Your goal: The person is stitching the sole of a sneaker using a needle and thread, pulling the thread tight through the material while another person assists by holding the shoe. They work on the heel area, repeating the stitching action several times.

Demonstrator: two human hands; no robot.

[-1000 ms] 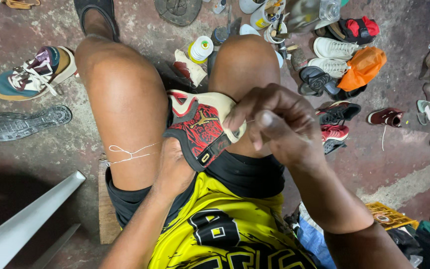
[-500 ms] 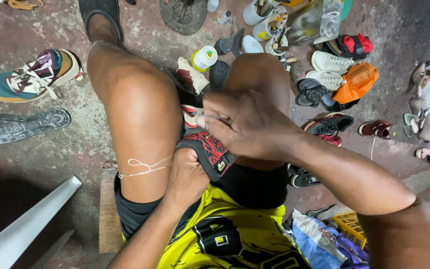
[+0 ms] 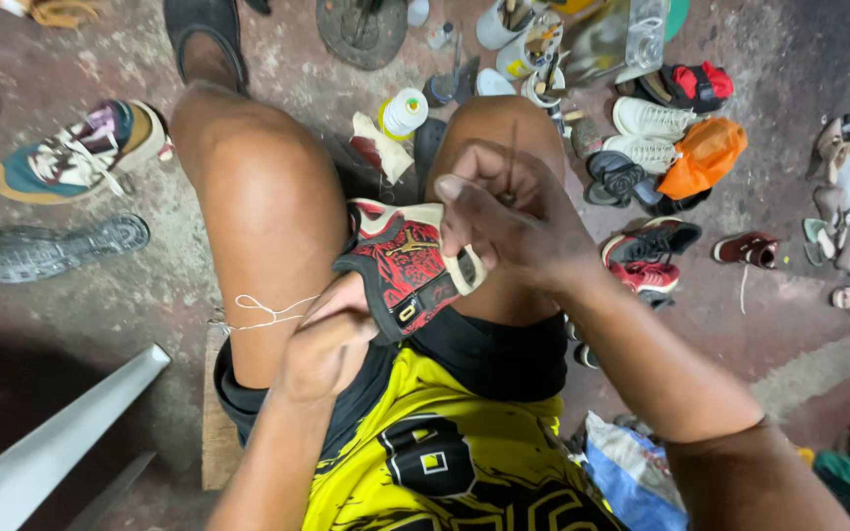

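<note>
A red, black and cream shoe (image 3: pixel 407 262) lies wedged between my bare knees. My left hand (image 3: pixel 327 339) grips its near end from below, and a white thread (image 3: pixel 266 313) trails from that hand across my left thigh. My right hand (image 3: pixel 504 218) is closed over the shoe's right edge and pinches a thin dark needle-like tool (image 3: pixel 512 162) that sticks up from my fingers. I sit on a low wooden seat (image 3: pixel 214 433) in a yellow and black shirt.
Several shoes lie on the concrete floor: a multicoloured sneaker (image 3: pixel 76 152) and a grey sole (image 3: pixel 46 246) at left, a pile with an orange shoe (image 3: pixel 705 157) at right. A thread spool (image 3: pixel 403 111) and pots of tools (image 3: pixel 523 44) stand ahead. A white chair (image 3: pixel 51 442) is at lower left.
My right hand has lifted from the shoe's top and pulled up to the right, with the thin tool now standing upright. The shoe's red upper is uncovered again. The left hand stays put.
</note>
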